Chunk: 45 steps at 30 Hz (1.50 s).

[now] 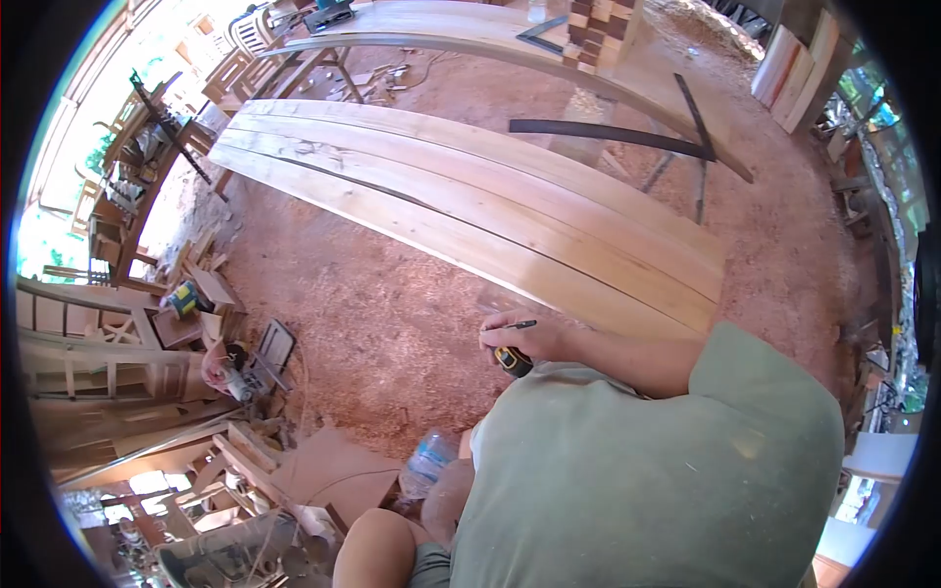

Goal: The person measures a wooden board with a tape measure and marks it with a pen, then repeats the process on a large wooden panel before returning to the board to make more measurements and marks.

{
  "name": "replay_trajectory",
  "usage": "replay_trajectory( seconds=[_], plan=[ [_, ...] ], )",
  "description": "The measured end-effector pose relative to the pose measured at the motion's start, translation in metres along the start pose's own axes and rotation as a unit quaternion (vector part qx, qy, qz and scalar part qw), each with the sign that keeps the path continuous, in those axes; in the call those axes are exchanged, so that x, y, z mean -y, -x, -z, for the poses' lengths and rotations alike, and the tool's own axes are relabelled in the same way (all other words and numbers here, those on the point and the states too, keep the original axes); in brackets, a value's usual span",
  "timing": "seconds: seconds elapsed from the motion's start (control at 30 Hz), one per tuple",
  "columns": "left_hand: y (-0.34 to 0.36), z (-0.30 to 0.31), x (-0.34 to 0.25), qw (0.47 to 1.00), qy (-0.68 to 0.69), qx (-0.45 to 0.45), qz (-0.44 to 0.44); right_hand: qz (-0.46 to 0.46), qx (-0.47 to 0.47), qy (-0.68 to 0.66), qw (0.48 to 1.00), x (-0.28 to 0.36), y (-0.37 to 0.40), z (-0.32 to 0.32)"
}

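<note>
My right hand (517, 339) is closed in front of my green shirt, near the close edge of the boards. In it are a black-and-yellow tape measure (512, 362) and a dark pen or pencil (517, 325) that sticks out above the fingers. Several long, pale wooden boards (461, 211) lie side by side beyond the hand, with a dark gap along one joint. The hand appears apart from them. My left hand does not show. A clear plastic bottle (431, 456) stands low beside my legs.
A dark metal framing square (613, 138) rests across the far side. Behind it runs a plank bench (441, 29) with stacked wood blocks (596, 34). Power tools (230, 372) and wood scraps (240, 456) crowd the left. Shavings cover the dirt floor (353, 314).
</note>
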<state>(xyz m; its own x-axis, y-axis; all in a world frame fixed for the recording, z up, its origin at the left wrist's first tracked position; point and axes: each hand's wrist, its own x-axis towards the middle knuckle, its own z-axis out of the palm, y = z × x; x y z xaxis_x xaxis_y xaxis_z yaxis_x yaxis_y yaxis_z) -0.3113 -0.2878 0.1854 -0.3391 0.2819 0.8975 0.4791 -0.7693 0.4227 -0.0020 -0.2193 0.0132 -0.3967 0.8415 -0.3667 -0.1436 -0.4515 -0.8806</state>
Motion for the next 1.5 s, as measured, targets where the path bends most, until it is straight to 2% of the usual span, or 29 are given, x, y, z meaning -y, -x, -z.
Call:
replay_trajectory(
  seconds=[0.03,0.13,0.2,0.27,0.3,0.43,0.47,0.53,0.67,0.7,0.73,0.87,0.97,1.17,1.27,1.3,1.33,1.37,1.4,1.43,1.47,1.5],
  plan=[
    [-0.007,-0.005,0.007,1.000,-0.006,0.000,-0.006,0.013,0.004,0.050,0.999,0.009,-0.023,-0.001],
    [-0.028,-0.021,0.028,1.000,-0.021,0.004,-0.022,-0.012,0.039,0.029,0.999,0.037,-0.076,-0.014],
    [-0.040,-0.035,0.045,0.999,-0.025,0.010,-0.036,0.011,0.051,0.036,0.998,0.052,-0.110,-0.021],
    [-0.051,-0.051,0.064,0.999,-0.019,0.021,-0.036,0.080,0.078,0.037,0.993,0.065,-0.136,-0.026],
    [-0.057,-0.059,0.074,0.999,-0.012,0.026,-0.032,0.078,0.099,0.028,0.992,0.072,-0.145,-0.025],
    [-0.078,-0.084,0.118,0.999,0.018,0.044,-0.022,0.097,0.077,-0.014,0.992,0.075,-0.166,-0.018],
    [-0.083,-0.090,0.130,0.998,0.031,0.049,-0.018,0.103,0.059,-0.018,0.993,0.073,-0.170,-0.013],
    [-0.091,-0.105,0.156,0.995,0.071,0.070,-0.005,0.039,-0.032,-0.040,0.998,0.064,-0.168,-0.009],
    [-0.098,-0.139,0.207,0.984,0.143,0.103,0.029,0.062,-0.117,-0.101,0.986,0.057,-0.154,0.002],
    [-0.101,-0.147,0.216,0.981,0.160,0.104,0.034,0.080,-0.192,-0.045,0.977,0.052,-0.151,0.003],
    [-0.103,-0.155,0.226,0.978,0.176,0.109,0.036,0.087,-0.211,-0.040,0.973,0.056,-0.143,0.003],
    [-0.107,-0.183,0.254,0.961,0.239,0.125,0.056,0.047,-0.266,-0.108,0.957,0.058,-0.131,-0.007],
    [-0.104,-0.201,0.269,0.948,0.275,0.147,0.067,0.113,-0.293,-0.108,0.943,0.052,-0.139,-0.015],
    [-0.109,-0.231,0.283,0.928,0.318,0.182,0.072,0.154,-0.311,-0.094,0.933,0.060,-0.153,-0.027],
    [-0.112,-0.245,0.286,0.921,0.302,0.229,0.087,0.179,-0.308,-0.154,0.922,0.072,-0.142,-0.036],
    [-0.110,-0.254,0.285,0.918,0.257,0.279,0.114,0.188,-0.314,-0.156,0.917,0.070,-0.143,-0.034],
    [-0.104,-0.262,0.283,0.900,0.184,0.364,0.155,0.243,-0.344,-0.095,0.902,0.065,-0.144,-0.031],
    [-0.092,-0.273,0.277,0.857,0.106,0.466,0.194,0.294,-0.375,-0.034,0.878,0.063,-0.142,-0.031],
    [-0.075,-0.283,0.267,0.784,0.050,0.579,0.220,0.300,-0.388,-0.038,0.871,0.061,-0.139,-0.031],
    [-0.047,-0.303,0.274,0.650,0.301,0.678,0.163,0.296,-0.399,-0.047,0.867,0.063,-0.134,-0.032],
    [-0.004,-0.307,0.266,0.578,0.364,0.698,0.216,0.292,-0.406,-0.055,0.864,0.065,-0.129,-0.033],
    [0.015,-0.306,0.258,0.505,0.340,0.770,0.190,0.296,-0.410,-0.057,0.861,0.069,-0.126,-0.036]
  ],
)
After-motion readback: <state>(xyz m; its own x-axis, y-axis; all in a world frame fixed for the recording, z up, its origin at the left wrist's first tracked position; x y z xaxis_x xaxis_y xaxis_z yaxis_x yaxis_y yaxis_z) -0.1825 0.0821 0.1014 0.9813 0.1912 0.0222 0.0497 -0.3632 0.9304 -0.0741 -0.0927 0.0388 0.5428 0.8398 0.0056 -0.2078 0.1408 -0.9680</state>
